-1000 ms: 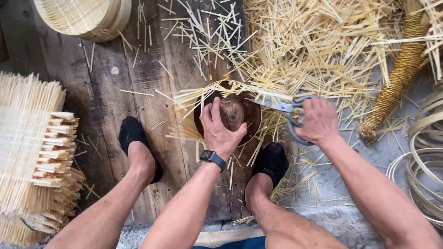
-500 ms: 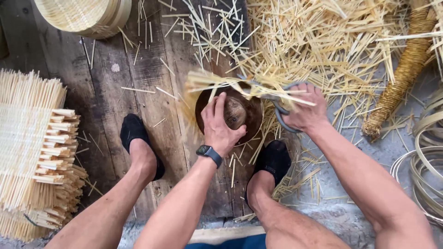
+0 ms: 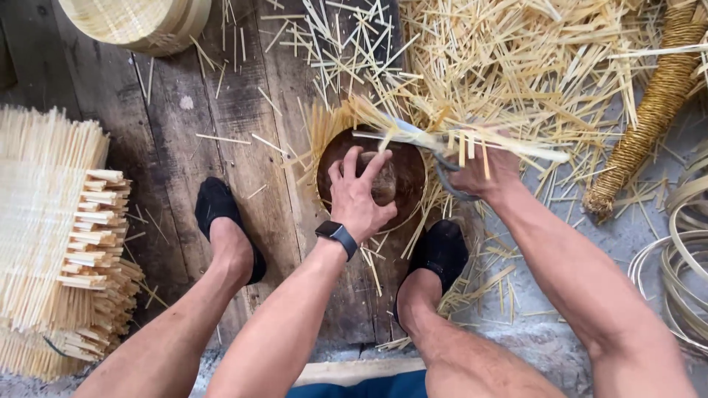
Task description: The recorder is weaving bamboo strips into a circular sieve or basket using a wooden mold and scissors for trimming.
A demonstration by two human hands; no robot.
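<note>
From my remote seat I read the view as follows. A round brown mould [image 3: 405,173] sits on the dark plank floor [image 3: 221,110], between my two feet and a little farther out, with pale bamboo strips [image 3: 332,129] splayed around its far and left edge. My left hand [image 3: 359,193] lies directly on top of it, fingers spread wide and pressing down on a small rounded knob at the centre; a black watch [image 3: 337,236] sits on that wrist. My right hand [image 3: 483,173] is just to the right of the mould, closed around the handles of a pair of scissors [image 3: 424,144], whose blades reach leftwards across the mould's far rim among the strip ends. How far the blades are parted I cannot tell, as they are blurred.

Black slippers [image 3: 217,210] cover both feet, one left of the mould, one near its right side. A stack of woven mats [image 3: 51,236] stands at the left edge, a round woven basket [image 3: 136,22] at the far left, a heap of cut slivers [image 3: 531,66] at the far right, beside a bound straw bundle [image 3: 649,118] and coiled flat bands [image 3: 678,273].
</note>
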